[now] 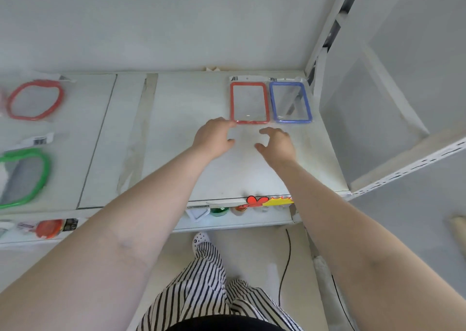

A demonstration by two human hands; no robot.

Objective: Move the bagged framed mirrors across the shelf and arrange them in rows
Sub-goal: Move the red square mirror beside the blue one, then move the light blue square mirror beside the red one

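Two rectangular bagged mirrors side by side at the back right corner of the white shelf [191,109]: red-framed mirror [249,102] on the left, blue-framed mirror [290,102] on the right, bags just beside each other, long sides parallel, top ends toward the back wall.

Left hand [213,136] stretched forward over the shelf, fingers loosely spread and holding nothing, fingertips at or touching the near left corner of the red-framed mirror; actual contact hard to tell. Right hand [277,141] alongside, fingers slightly curled and apart, also holding nothing, hovering just in front of the gap between the two mirrors and near but apart from both.

Far off on the left end of the shelf, well apart from both hands: a wavy red round-framed mirror [35,99] in its bag at the back, and a wavy green round-framed mirror [24,177] nearer the front edge, one behind the other.

Below the shelf's front lip, a lower shelf with small coloured items [223,211]. Striped trousers [201,280] and a black cable [287,260] on the floor underneath.
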